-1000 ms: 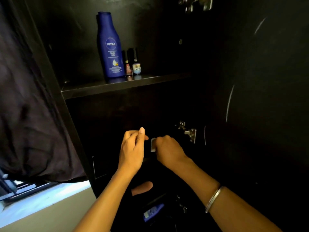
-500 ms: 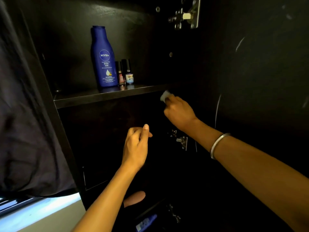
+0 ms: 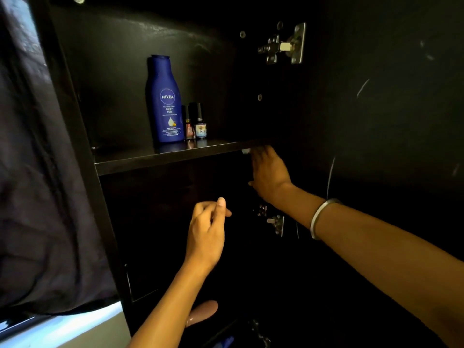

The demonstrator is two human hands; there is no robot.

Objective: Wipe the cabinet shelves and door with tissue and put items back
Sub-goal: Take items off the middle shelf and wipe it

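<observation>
cabinet: dark, near-black interior, matte panels with pale scuff streaks; door (image 3: 376, 121) stood open at right
shelf (image 3: 160, 156): flat dark board, glossy enough to mirror the bottles; front edge ran left to right, rising slightly
room: dim; dark cloth (image 3: 42, 197) hung at left, a pale ledge (image 3: 65, 330) below it
hinges: metal upper hinge (image 3: 283, 46) and lower hinge (image 3: 273, 219) on the right side
shelf contents: tall blue Nivea bottle (image 3: 164, 101) upright, two small dark-capped bottles (image 3: 197, 121) just beside it on its right, touching each other
tissue (image 3: 245, 151): small white wad at the shelf's front edge, mostly hidden by fingers
right hand (image 3: 268, 172): fingers curled on the tissue, pressed against the shelf edge; silver bangle (image 3: 317, 219) on the wrist
left hand (image 3: 207, 232): loosely curled, thumb up, held nothing, hung in front of the lower compartment
lower compartment: too dark to read; something blue (image 3: 226, 342) at the bottom edge, unidentifiable
</observation>
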